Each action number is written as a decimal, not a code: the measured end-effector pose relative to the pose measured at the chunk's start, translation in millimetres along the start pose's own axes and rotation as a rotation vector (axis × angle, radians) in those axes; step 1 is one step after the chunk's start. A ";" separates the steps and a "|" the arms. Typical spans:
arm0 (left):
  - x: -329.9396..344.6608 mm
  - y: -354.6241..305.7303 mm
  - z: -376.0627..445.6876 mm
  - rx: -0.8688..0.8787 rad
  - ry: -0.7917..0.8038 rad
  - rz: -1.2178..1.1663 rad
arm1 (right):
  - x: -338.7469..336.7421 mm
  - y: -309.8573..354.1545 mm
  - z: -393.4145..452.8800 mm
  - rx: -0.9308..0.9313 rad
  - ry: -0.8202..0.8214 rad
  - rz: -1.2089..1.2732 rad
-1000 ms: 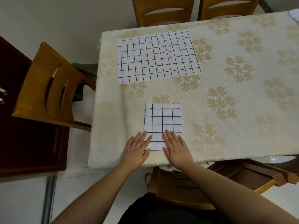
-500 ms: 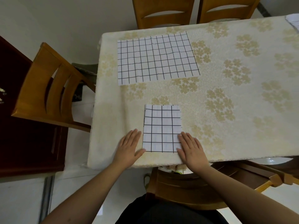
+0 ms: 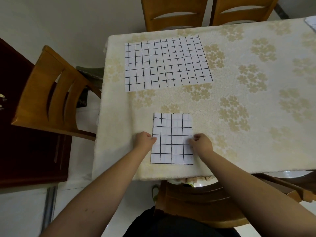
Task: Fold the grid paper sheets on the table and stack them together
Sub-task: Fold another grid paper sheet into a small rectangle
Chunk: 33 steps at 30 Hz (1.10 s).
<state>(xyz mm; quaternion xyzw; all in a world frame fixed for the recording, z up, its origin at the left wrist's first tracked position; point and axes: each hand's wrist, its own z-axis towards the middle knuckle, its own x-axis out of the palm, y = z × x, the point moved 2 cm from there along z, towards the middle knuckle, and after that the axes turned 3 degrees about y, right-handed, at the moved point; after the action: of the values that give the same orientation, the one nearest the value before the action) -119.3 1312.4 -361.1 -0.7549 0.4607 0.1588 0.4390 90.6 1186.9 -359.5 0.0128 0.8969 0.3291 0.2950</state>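
My left hand (image 3: 145,140) and right hand (image 3: 201,142) pinch the side edges of the folded sheet (image 3: 171,139), fingers curled onto the paper, near the front edge of the bench (image 3: 256,117). The risk from here: a lift from both sides could let the loose layers slide apart or spring open, spoiling the fold. The folded sheet is white, ruled in a black grid, its upper left edge showing slightly offset layers. The unfolded sheet (image 3: 166,63) lies flat farther back, creased down the middle, well apart.
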 end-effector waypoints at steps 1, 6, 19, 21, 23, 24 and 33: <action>1.3 -1.7 2.6 -0.022 0.011 0.014 | 0.6 0.8 3.3 0.028 0.006 0.011; 6.5 -4.3 6.7 -0.114 0.007 0.059 | 4.0 3.5 8.9 0.085 0.018 0.004; 8.2 14.6 3.1 -0.122 0.097 -0.555 | -0.8 -8.0 0.3 0.074 -0.006 0.142; 7.9 14.7 2.9 -0.144 0.119 -0.544 | -1.5 -8.6 -0.7 0.071 -0.004 0.136; 6.7 14.6 2.6 -0.144 0.123 -0.538 | -2.2 -8.2 -2.4 0.032 -0.016 0.106; 5.5 13.9 1.5 -0.137 0.116 -0.523 | -2.4 -7.8 -4.2 0.003 -0.025 0.087; 0.3 12.1 -6.8 -0.003 0.235 -0.445 | 0.8 -12.4 -14.3 -0.098 -0.039 0.048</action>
<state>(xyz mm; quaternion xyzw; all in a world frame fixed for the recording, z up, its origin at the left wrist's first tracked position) -130.4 1304.5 -363.7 -0.8516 0.3308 -0.0302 0.4054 84.4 1169.1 -358.7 0.0264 0.8734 0.3793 0.3044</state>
